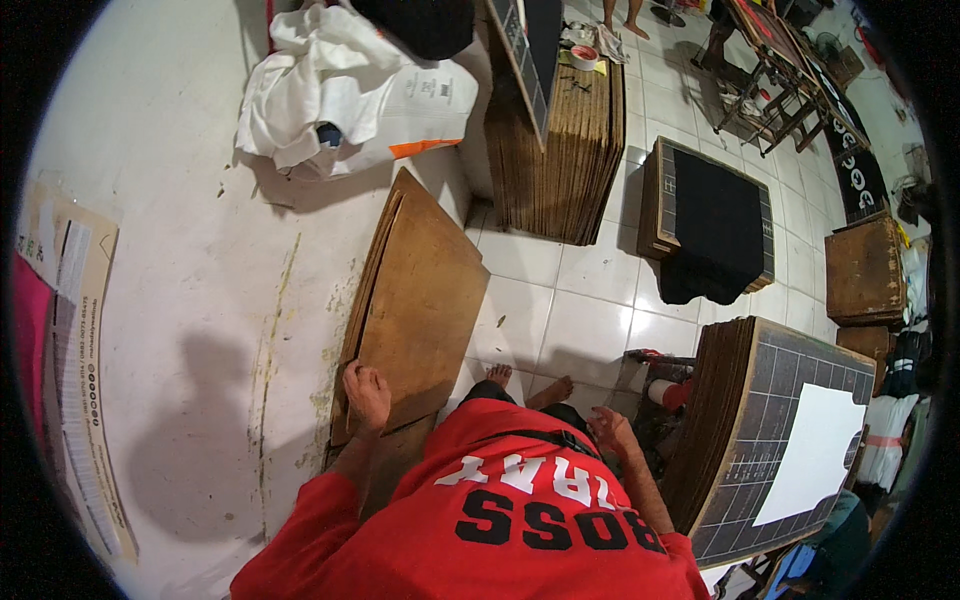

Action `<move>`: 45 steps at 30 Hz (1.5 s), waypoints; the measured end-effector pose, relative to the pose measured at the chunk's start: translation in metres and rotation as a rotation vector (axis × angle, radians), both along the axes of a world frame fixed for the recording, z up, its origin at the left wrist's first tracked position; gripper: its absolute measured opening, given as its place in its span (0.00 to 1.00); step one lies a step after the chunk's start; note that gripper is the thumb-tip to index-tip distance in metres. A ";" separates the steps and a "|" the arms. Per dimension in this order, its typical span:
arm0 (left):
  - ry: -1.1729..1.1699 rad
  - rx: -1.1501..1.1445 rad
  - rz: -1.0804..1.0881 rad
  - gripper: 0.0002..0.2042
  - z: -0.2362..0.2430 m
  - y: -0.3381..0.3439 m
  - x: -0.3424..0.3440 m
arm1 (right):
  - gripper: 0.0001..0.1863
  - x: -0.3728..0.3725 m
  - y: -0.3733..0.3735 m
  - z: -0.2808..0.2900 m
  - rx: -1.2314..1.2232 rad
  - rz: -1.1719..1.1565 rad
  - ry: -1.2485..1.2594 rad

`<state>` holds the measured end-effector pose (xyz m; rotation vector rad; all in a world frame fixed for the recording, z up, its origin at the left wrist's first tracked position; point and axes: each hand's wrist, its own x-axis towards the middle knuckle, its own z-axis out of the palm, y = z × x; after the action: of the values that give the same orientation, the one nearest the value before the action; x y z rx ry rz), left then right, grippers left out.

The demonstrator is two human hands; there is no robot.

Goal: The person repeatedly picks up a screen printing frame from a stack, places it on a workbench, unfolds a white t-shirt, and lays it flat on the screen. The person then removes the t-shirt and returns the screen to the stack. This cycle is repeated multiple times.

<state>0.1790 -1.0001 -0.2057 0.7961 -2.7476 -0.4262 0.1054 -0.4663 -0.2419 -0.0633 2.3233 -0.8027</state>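
Operator: Report on the left side first. Where are the boards, and how is that hand set?

Inspector: The boards point(425, 295) appear to lean on the white wall point(200, 300). Your left hand point(367, 395) lies at their wall-side edge, fingers bent over it, the forearm reaching forward out of a red sleeve. Contact noted; whether your fingers clamp one board, several or none, I cannot tell.

Operator: How is that edge best handled?

Inspector: In my judgement, you should part the front board from those behind with your fingertips before loading it, and keep your thumb clear of the gap. One hand on one edge would let so broad a sheet swing; a second hold on the far edge should steady it.

Operator: And the right?

Inspector: Your right hand point(612, 430) is at your waist, well apart from the boards, near the stack point(715, 410). Elbow bent, fingers loosely curled. Nothing shows in it; whether the fingertips meet, I cannot tell.
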 end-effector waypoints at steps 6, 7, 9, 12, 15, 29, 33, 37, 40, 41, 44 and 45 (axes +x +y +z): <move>-0.125 0.377 0.055 0.20 0.001 0.054 -0.058 | 0.25 -0.035 0.028 0.031 -0.038 -0.055 -0.092; -0.160 0.375 -0.021 0.23 -0.003 0.067 -0.067 | 0.25 -0.041 0.027 0.034 -0.043 -0.064 -0.091; -0.223 0.489 -0.127 0.26 -0.006 0.096 -0.080 | 0.25 -0.059 0.024 0.041 -0.083 -0.066 -0.055; -0.247 0.525 -0.212 0.25 0.007 0.136 -0.094 | 0.29 -0.087 0.016 0.063 -0.443 -0.336 -0.262; -0.247 0.417 -0.347 0.22 0.039 0.163 -0.068 | 0.35 -0.127 0.013 0.107 -0.744 -0.393 -0.383; -0.117 0.822 -1.114 0.24 0.099 0.216 -0.131 | 0.25 -0.161 0.076 0.264 -1.019 -1.129 -0.159; -0.544 1.687 -0.817 0.22 0.062 0.206 -0.201 | 0.32 -0.132 0.065 0.325 -0.982 -1.128 0.156; -0.411 1.123 -0.673 0.26 0.008 0.233 -0.304 | 0.40 -0.087 0.060 0.400 -0.925 -1.223 0.454; -0.378 0.936 -0.581 0.31 -0.003 0.283 -0.388 | 0.44 -0.039 0.054 0.434 -0.838 -1.300 0.730; -0.466 1.064 -0.693 0.30 0.005 0.298 -0.420 | 0.45 -0.021 0.055 0.438 -0.795 -1.327 0.785; -0.804 1.760 -0.624 0.25 0.050 0.358 -0.498 | 0.45 0.047 0.060 0.424 -0.732 -1.386 0.941; -0.739 1.757 -0.667 0.24 0.068 0.386 -0.507 | 0.45 0.075 0.057 0.409 -0.764 -1.450 0.965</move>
<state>-0.3276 -0.6139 -0.1382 0.0873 -2.3702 -3.3636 0.1806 -0.4089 0.1672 1.2705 2.3962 -2.8082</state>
